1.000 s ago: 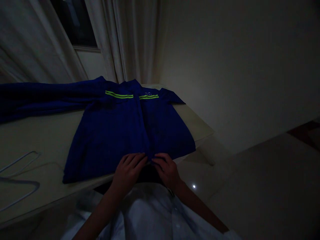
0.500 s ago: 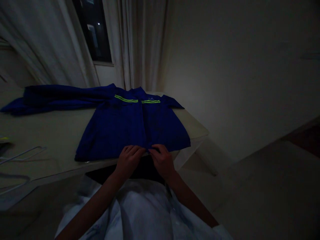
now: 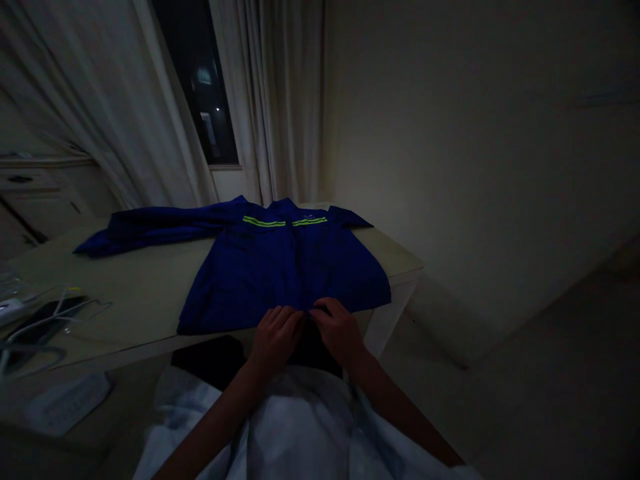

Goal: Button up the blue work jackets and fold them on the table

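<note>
A dark blue jacket (image 3: pixel 280 267) with neon yellow-green chest stripes lies flat, front up, on a pale table (image 3: pixel 135 300). One sleeve stretches out to the left. My left hand (image 3: pixel 276 337) and my right hand (image 3: pixel 340 331) meet at the middle of the bottom hem, at the table's near edge. The fingers of both are curled and pinched on the hem where the two front panels join. The room is very dim.
White wire hangers (image 3: pixel 55 313) and a dark flat object lie on the table's left part. Curtains (image 3: pixel 165 107) and a dark window stand behind. A bare wall and the floor are to the right, past the table's right corner (image 3: pixel 415 270).
The view has tilted up and shifted, showing more window and the table's left side. Both hands stay pinched together at the hem's middle, the jacket unmoved.
</note>
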{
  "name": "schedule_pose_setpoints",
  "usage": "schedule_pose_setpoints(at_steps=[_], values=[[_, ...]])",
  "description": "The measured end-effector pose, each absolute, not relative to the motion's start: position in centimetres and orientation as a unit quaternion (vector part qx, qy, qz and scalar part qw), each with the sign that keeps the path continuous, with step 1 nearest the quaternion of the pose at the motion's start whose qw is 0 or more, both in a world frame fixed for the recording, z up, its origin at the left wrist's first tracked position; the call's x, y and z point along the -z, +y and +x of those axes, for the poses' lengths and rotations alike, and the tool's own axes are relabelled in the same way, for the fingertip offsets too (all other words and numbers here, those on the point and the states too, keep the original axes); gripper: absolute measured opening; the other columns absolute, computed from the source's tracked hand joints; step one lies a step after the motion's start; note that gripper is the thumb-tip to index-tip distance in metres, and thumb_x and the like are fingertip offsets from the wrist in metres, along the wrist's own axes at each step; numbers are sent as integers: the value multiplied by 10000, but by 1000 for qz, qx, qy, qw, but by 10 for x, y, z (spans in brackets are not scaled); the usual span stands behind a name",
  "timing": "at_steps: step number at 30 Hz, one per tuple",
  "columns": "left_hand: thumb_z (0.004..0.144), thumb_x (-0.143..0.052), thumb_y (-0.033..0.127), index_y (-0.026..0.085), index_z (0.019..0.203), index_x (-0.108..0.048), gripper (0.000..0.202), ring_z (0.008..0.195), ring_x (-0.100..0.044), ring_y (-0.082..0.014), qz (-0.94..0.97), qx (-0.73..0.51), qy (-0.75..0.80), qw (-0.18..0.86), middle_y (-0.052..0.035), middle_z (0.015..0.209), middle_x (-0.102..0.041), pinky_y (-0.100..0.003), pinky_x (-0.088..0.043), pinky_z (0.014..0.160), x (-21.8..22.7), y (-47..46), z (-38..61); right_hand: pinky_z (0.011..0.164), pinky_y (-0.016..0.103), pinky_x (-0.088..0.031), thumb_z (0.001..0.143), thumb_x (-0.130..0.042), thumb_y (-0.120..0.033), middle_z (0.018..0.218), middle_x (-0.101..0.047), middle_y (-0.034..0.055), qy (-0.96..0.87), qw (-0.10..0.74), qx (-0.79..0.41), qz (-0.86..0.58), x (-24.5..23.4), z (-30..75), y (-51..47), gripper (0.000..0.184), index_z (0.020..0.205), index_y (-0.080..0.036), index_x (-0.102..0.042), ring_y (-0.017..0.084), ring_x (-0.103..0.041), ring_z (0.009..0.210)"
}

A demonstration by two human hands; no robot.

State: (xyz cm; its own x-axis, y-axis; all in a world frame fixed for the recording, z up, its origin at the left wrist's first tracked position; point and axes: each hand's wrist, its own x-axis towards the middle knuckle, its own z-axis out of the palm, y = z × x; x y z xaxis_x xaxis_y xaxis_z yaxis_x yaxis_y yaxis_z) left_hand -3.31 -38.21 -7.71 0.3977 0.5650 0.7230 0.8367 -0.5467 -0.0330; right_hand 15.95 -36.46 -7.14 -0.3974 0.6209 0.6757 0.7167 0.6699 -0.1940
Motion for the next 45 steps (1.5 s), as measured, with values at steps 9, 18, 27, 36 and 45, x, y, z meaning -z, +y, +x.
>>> schedule_pose_setpoints(at_steps=[9, 18, 27, 36, 45], values=[[1040, -545, 187, 205, 1084, -683, 146, 814, -621, -208, -816, 351, -423, 178, -56, 937, -714, -372, -500, 765, 92, -397, -32, 859, 352, -599, 1000, -582, -111, 1065, -709, 88, -859, 370, 46, -352, 66, 169, -377, 192, 1014, -221, -739, 219, -676, 955], [1013, -617, 201, 228, 1111, -716, 142, 846, -641, -217, -792, 375, -432, 210, -50, 967, -753, -383, -457, 780, 84, -402, -31, 876, 339, -593, 985, -629, -115, 1071, -708, 84, -858, 363, 26, -362, 63, 171, -378, 176, 1051, -217, -756, 215, -682, 979], [1006, -637, 184, 201, 1096, -733, 133, 840, -636, -213, -795, 403, -399, 215, -50, 958, -765, -375, -442, 791, 84, -401, -33, 887, 352, -597, 979, -665, -142, 1068, -702, 89, -841, 391, -11, -374, 68, 169, -379, 165, 1084, -213, -772, 220, -689, 975], [1041, -544, 152, 158, 1186, -717, 226, 865, -642, -210, -813, 397, -376, 200, -69, 1001, -762, -385, -450, 819, 90, -400, -38, 863, 353, -585, 974, -675, -143, 1052, -707, 91, -854, 358, 20, -377, 66, 168, -380, 136, 1033, -215, -774, 227, -677, 966], [1048, -511, 154, 155, 1181, -721, 249, 872, -638, -213, -820, 377, -377, 208, -69, 1005, -763, -393, -451, 814, 93, -398, -39, 832, 341, -580, 964, -692, -143, 1024, -717, 78, -862, 323, 20, -391, 68, 167, -379, 102, 973, -219, -760, 220, -680, 931]])
